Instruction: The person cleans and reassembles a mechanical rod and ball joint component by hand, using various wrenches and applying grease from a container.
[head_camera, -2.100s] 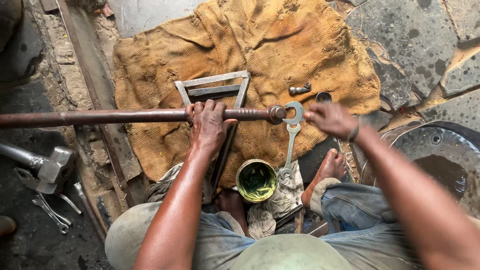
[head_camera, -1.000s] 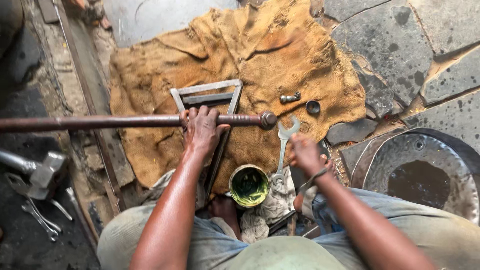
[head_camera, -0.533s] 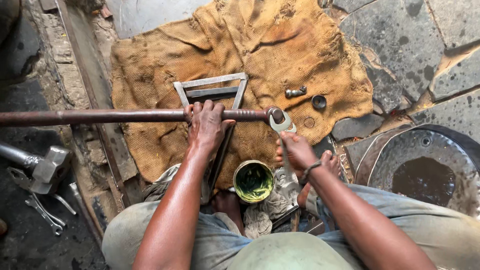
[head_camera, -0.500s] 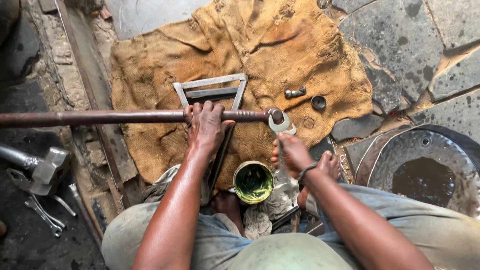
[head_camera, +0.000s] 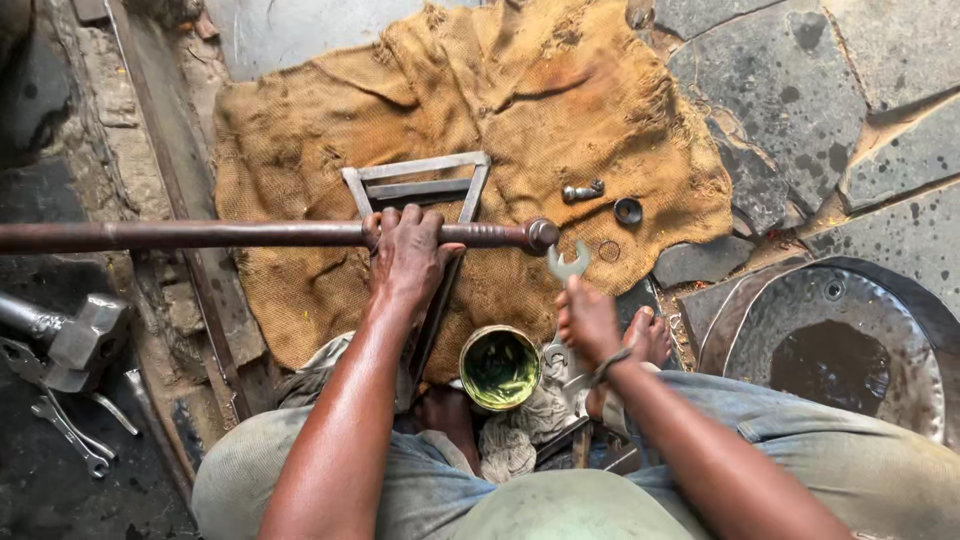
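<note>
Left hand (head_camera: 408, 262) clenched around the rusty rod (head_camera: 200, 236), right hand (head_camera: 588, 320) grasping an open-ended spanner (head_camera: 568, 264) just below the rod's end nut (head_camera: 542, 235); seating the spanner's jaws on it looks next.

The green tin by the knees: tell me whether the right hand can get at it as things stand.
Probably yes. The right hand sits just beside the green tin with nothing between them, but it holds a spanner, which it would likely need to set down first.

Soft, even daylight; faint shadows; sharp focus; darker left edge.

rusty rod (head_camera: 200, 236) horizontal, spanner (head_camera: 568, 266) upright
</note>
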